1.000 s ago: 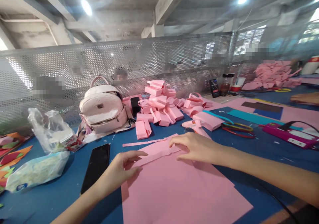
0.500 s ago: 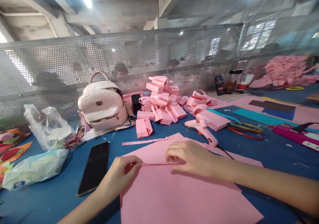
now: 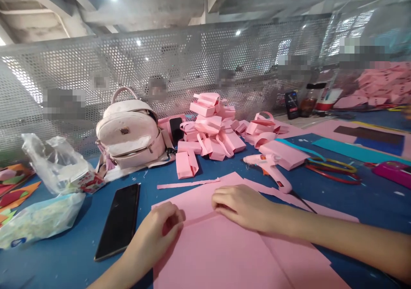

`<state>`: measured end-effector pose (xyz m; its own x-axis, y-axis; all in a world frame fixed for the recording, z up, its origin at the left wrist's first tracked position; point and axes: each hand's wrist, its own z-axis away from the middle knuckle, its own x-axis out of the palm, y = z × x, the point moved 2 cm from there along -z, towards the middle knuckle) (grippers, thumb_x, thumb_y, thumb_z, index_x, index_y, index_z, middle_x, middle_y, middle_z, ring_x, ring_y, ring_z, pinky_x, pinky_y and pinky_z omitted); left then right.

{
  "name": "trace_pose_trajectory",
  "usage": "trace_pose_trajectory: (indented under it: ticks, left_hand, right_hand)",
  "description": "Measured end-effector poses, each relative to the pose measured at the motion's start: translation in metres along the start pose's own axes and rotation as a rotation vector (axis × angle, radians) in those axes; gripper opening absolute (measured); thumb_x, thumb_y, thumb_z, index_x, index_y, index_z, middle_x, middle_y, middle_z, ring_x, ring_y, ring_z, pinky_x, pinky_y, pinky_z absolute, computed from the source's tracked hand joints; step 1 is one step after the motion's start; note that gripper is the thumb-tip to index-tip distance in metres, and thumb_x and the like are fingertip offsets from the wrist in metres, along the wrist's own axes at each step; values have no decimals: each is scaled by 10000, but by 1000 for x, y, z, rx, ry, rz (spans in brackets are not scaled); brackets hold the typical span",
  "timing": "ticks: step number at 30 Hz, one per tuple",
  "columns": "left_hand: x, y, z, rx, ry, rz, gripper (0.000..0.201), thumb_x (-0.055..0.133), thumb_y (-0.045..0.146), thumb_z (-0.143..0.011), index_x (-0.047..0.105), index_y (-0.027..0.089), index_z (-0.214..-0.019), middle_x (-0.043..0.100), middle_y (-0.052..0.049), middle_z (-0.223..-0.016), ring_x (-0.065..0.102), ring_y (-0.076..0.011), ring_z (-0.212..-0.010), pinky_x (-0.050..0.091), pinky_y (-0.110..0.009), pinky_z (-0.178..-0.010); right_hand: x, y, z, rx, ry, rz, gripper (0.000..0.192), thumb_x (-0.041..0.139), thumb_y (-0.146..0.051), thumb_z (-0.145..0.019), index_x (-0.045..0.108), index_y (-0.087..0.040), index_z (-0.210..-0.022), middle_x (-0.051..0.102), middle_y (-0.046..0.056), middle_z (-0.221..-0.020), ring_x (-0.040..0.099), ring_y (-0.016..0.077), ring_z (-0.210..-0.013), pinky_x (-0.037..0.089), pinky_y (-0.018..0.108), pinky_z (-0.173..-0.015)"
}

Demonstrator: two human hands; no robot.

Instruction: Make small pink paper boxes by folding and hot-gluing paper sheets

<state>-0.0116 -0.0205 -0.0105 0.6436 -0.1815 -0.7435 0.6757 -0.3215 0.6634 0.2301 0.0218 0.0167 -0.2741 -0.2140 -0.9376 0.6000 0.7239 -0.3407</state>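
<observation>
Rested curled left hand [image 3: 158,229] and right hand [image 3: 240,207] on pink paper [image 3: 208,254] at the desk's [image 3: 70,261] six o'clock, could not tell whether pinching or released in either grip, and had black phone [image 3: 118,220] at left hand's nine o'clock, glue gun [image 3: 272,169] at right hand's one

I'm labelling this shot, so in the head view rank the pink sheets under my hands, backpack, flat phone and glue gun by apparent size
1. Pink sheets
2. Backpack
3. Flat phone
4. Glue gun
Nearness enlarges the sheets and phone.
</observation>
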Motion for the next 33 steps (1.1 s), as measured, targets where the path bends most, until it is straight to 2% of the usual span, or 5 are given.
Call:
trace_pose_trajectory:
  ticks: [9,19,26,30,33]
  left_hand:
    - [0,-4,-2,45,-18,-145,203,512,150,-938,547,203,-746,628,-3,-791,595,-182,-765,421,-296,-742]
    - [13,11,8,617,184,-821,334,518,83,-902,624,226,-1185,641,-33,-816,561,-213,-687,421,-352,-702]
    - [4,22,18,540,60,-889,237,652,179,-860,676,245,-1085,684,-24,-942,579,-219,-862,440,-319,-804]
    - [3,22,21,530,68,-909,162,677,236,-878,712,238,-1036,694,-33,-988,577,-214,-896,440,-310,-810]
    - [4,20,23,509,35,-930,59,701,217,-857,736,206,-904,702,-63,-1005,600,-231,-912,462,-327,-824]
  right_hand:
    - [0,7,5,7,6,20,140,612,-61,-918,640,-179,-848,690,-5,-891,628,153,-801,396,260,-681]
    - [18,2,17,-352,132,468,193,598,5,-762,577,-182,-721,598,11,-727,463,179,-633,263,324,-544]
    - [26,-6,40,-217,232,611,192,636,-23,-662,609,-192,-747,585,42,-740,482,216,-678,279,350,-555]
    - [27,15,58,-112,266,637,331,573,11,-667,640,-204,-910,650,62,-900,544,240,-801,345,357,-654]
    - [20,28,66,-87,199,624,285,558,15,-669,626,-204,-839,623,37,-787,532,219,-700,323,349,-613]
